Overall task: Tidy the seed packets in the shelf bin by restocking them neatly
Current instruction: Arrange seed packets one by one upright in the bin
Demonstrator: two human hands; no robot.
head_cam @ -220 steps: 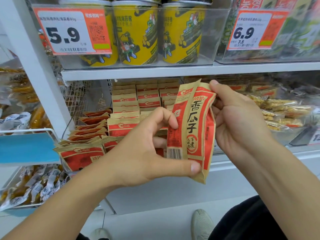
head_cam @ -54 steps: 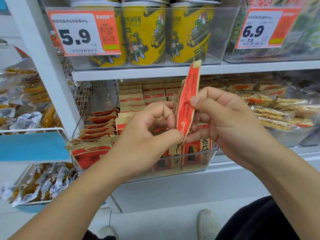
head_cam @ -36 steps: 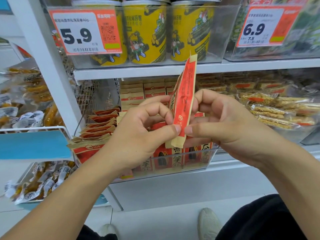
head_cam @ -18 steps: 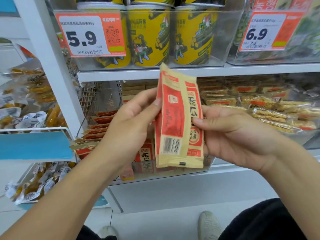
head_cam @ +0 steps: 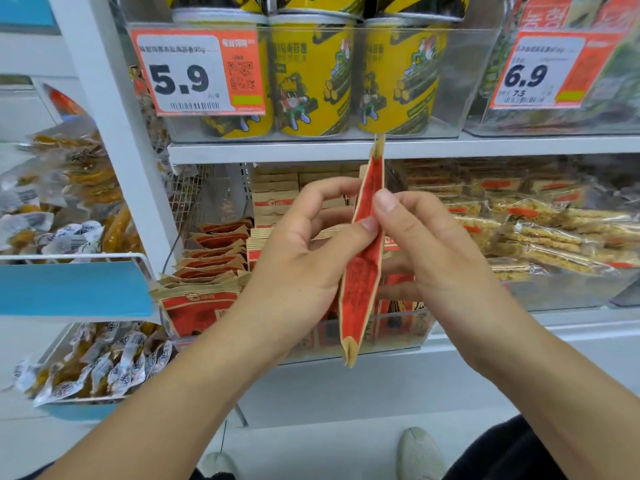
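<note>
A red-and-tan seed packet (head_cam: 360, 285) stands upright and edge-on in front of the shelf. My left hand (head_cam: 298, 261) pinches it from the left with thumb and fingers. My right hand (head_cam: 433, 251) pinches it from the right, thumb near the upper part. Behind the hands sits the clear shelf bin (head_cam: 394, 336) with rows of matching packets (head_cam: 207, 271); the left row leans forward over the rim, and the packets behind my hands are partly hidden.
Yellow snack cans (head_cam: 311, 74) stand in a clear bin on the shelf above, with 5.9 (head_cam: 197, 72) and 6.9 (head_cam: 550, 72) price tags. Clear-wrapped bars (head_cam: 540, 223) fill the bin to the right. Wire baskets of small packs (head_cam: 100, 362) hang at left.
The packet has turned from facing me flat to edge-on, and both hands have shifted to pinch it from either side.
</note>
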